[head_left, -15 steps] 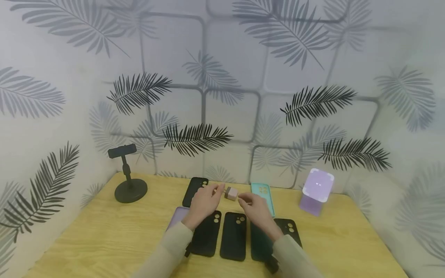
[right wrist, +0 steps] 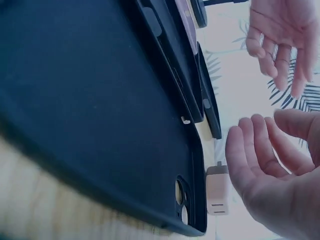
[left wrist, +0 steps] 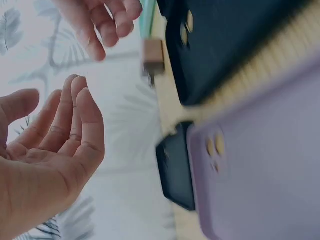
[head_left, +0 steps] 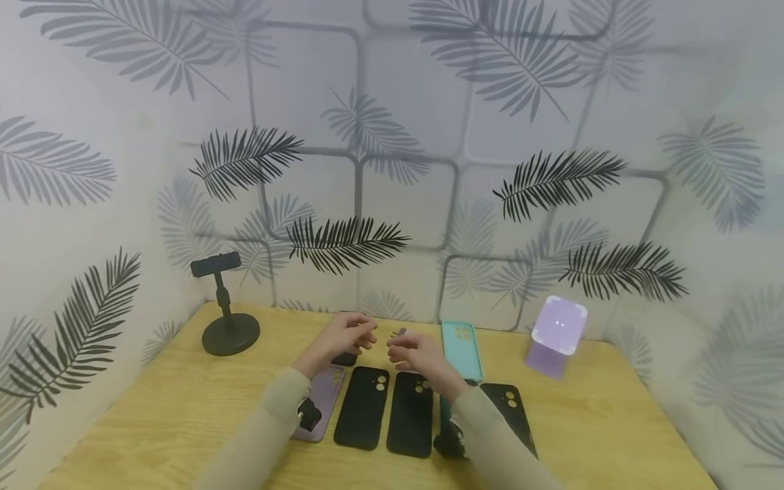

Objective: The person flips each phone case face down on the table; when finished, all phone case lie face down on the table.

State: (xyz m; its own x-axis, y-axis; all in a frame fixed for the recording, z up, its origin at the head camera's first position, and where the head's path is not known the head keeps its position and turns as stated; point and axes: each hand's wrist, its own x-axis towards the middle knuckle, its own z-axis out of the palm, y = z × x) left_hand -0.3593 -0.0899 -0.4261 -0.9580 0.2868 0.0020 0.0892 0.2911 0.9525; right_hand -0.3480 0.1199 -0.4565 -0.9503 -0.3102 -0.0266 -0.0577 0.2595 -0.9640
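Pink, boxy charger block with a grey end [right wrist: 217, 194], sitting on the yellow wood-look tabletop [head_left: 171, 408] just past the fingers of the right hand [head_left: 425, 361], and mostly hidden by it in the head view. Nothing in that hand: fingers softly bent and side by side, thumb held apart. Nothing in the left hand [head_left: 339, 339] either: fingers loose, thumb away from them. Both up in the air, near each other but not touching.

Likely light, hard and smooth, so maybe a bit slippery; not easy to break, except perhaps at the thin prongs [left wrist: 151, 80]. Best to pinch by two flat sides, thumb on one and fingers on the other, away from the prongs. Prongs pointing over to the left hand's side, charging holes [right wrist: 218, 205] facing the other way; long axis running sideways, from prongs to holes.

On the near side of the right hand, a thin, black, rubbery-looking phone case [head_left: 409, 418]: probably light and bendy, good to lift by the long edges. Long axis running up toward that hand, camera holes [head_left: 422, 386] at the far end.
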